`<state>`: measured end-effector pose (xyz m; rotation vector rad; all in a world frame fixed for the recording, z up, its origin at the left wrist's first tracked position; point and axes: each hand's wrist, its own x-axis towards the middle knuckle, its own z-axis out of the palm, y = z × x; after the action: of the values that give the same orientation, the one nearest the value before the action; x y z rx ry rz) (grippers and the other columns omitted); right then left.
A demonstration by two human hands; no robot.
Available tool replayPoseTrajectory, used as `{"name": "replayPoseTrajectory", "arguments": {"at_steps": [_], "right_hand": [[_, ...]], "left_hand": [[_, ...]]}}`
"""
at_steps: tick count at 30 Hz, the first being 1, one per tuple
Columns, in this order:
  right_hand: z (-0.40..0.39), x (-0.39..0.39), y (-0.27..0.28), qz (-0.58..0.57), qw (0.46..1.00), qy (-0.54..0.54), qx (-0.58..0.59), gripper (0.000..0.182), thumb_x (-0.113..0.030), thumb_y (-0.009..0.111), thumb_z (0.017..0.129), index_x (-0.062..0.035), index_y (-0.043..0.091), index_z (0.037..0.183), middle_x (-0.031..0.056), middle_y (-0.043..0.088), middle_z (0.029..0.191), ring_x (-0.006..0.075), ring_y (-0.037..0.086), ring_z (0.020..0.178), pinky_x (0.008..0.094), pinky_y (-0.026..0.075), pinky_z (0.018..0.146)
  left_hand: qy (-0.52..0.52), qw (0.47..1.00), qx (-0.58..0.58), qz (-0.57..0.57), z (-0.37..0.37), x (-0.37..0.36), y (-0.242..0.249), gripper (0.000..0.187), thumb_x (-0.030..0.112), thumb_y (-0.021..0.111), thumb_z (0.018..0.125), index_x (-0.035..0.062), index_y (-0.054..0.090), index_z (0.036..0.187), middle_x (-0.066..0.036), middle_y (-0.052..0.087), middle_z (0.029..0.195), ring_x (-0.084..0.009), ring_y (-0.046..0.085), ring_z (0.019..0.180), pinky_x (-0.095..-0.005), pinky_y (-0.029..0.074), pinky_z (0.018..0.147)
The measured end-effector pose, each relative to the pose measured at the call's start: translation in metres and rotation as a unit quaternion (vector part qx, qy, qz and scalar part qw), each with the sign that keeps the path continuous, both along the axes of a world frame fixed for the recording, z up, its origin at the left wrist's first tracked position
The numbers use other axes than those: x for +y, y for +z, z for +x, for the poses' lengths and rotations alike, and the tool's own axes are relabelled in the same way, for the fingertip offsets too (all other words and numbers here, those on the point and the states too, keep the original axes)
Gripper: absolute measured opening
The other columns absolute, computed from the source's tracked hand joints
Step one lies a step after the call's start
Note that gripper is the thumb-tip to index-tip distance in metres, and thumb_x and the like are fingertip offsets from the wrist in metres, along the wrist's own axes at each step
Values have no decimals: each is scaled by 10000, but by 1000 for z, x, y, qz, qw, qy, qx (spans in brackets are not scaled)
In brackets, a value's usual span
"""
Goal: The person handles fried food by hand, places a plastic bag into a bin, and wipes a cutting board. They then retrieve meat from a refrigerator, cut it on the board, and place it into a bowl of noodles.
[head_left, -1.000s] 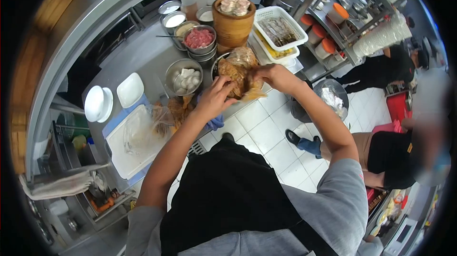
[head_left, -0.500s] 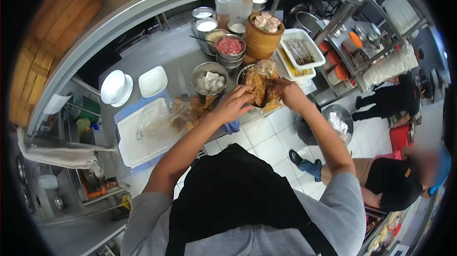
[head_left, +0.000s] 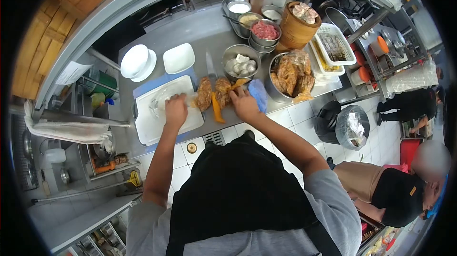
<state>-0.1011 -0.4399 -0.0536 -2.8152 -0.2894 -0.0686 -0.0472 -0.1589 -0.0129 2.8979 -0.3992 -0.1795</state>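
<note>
My left hand (head_left: 176,109) is over the white tray (head_left: 147,130), its fingers curled down beside clear plastic wrap; what they pinch, if anything, is too small to tell. My right hand (head_left: 246,105) grips the right end of a brown, seasoned piece of meat (head_left: 222,92) on the steel table. A second brown piece (head_left: 204,95) lies to its left, close to the tray. Between the two pieces is a knife (head_left: 216,107) with an orange handle towards me and its blade pointing away. Beside my right hand lies a blue cloth (head_left: 257,95).
A pot (head_left: 277,89) of brown meat in plastic stands at the table's right edge. Behind are a bowl of white balls (head_left: 241,66), a bowl of red meat (head_left: 265,30) and a bamboo steamer (head_left: 296,26). White dishes (head_left: 179,58) sit left. A person (head_left: 395,189) is at right.
Both hands have moved left, away from the pot of brown meat. Two brown pieces and the knife's orange handle now show uncovered; the plastic over them has shifted. The view has turned.
</note>
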Motion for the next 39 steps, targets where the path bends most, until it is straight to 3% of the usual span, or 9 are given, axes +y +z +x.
{"name": "replayPoseTrajectory", "arguments": {"at_steps": [6,9,16,19,23,27,31,33,39], "right_hand": [[-9,-31,29,121,990,-78,6,376,-197,738,788,-58,585,1102,167,668,883,340,668,886,408,542,774],[-14,-49,5,483,856,-175,55,265,-115,680,829,-42,600,1071,84,657,928,181,634,879,336,518,768],[-46,-61,98,624,765,-154,-30,260,10,609,803,-42,581,1056,22,566,1014,131,529,993,271,419,899],[-58,-90,165,577,776,-142,-211,312,37,578,776,-23,584,1082,38,572,1037,130,534,1026,275,423,914],[-55,-133,181,235,870,-219,-375,304,2,639,774,-52,643,1074,169,624,1037,368,604,937,402,498,827],[-40,-161,97,-19,946,-200,-254,194,-175,676,801,-59,665,957,160,616,1003,369,576,903,446,461,794],[-33,-95,153,22,924,-171,-341,130,-122,668,763,-32,644,853,180,609,970,379,545,848,465,453,761],[-28,-61,120,155,961,-65,-221,229,-113,648,766,-26,653,978,197,643,952,372,608,897,470,493,750],[8,30,30,110,978,-171,55,611,-315,702,813,-64,483,1325,260,623,1094,410,664,909,488,545,776]], "left_hand": [[29,983,-147,-108,-20,51,9,438,134,668,785,43,594,1208,-191,542,1174,-367,495,1123,-493,403,934],[-30,952,-257,-163,-23,12,36,518,179,694,791,46,565,1274,-202,516,1200,-373,479,1121,-482,396,944],[-60,998,-33,-17,1,-59,6,670,194,711,766,102,473,1386,-200,550,1187,-374,507,1119,-478,411,930],[-59,997,-21,-39,7,-59,-6,760,226,735,704,101,445,1395,-217,612,1104,-401,579,1058,-502,443,903],[-3,996,-13,-87,13,-61,-19,619,184,716,691,38,544,1268,-227,655,1038,-412,632,978,-487,501,855],[45,987,-35,-150,19,-53,-35,481,170,729,728,2,599,1159,-223,665,1008,-375,661,918,-458,524,792],[163,897,111,-396,30,-8,-57,345,140,705,755,-38,651,1046,-165,688,933,-269,679,789,-358,535,720],[195,798,216,-528,19,4,-33,338,108,658,782,-80,646,1063,-97,675,953,-178,645,803,-292,518,741],[178,737,222,-613,1,53,-19,371,66,571,846,-78,600,1187,-115,661,1080,-184,643,970,-292,512,848]]}}
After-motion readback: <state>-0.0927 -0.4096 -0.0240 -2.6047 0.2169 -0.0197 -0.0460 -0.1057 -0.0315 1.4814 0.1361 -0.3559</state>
